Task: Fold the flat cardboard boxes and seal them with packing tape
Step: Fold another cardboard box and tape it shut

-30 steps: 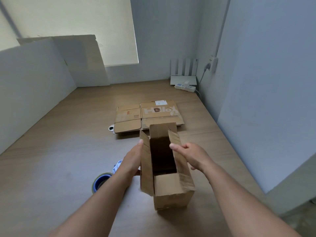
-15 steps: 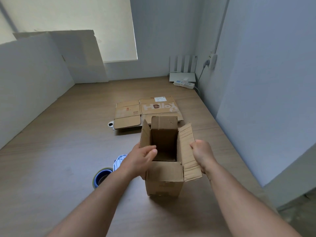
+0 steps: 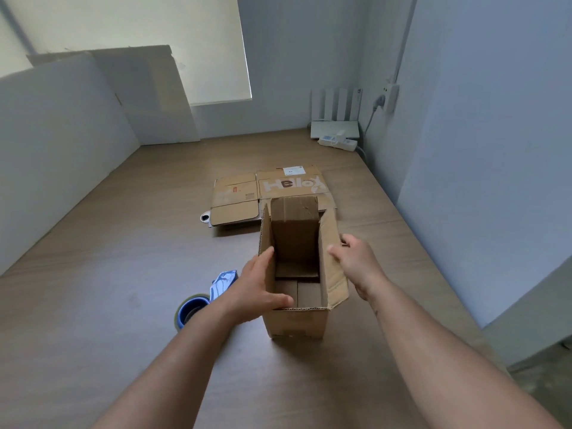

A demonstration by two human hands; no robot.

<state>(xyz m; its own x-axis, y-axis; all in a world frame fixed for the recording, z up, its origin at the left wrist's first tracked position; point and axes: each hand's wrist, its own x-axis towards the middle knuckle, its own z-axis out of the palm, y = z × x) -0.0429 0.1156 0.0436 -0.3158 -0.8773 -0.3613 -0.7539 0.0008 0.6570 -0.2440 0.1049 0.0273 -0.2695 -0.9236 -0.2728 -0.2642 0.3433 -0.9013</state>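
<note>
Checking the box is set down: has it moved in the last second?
Yes. The box swung from tilted to upright, judged against the table.

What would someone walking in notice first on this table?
The upright cardboard box in the middle of the wooden table stands out first. Its top flaps are open, with the left hand against its left side and the right hand at its right flap. Behind it lie flat cardboard boxes, one printed Hello, and a blue tape roll sits left of the left forearm.
</note>
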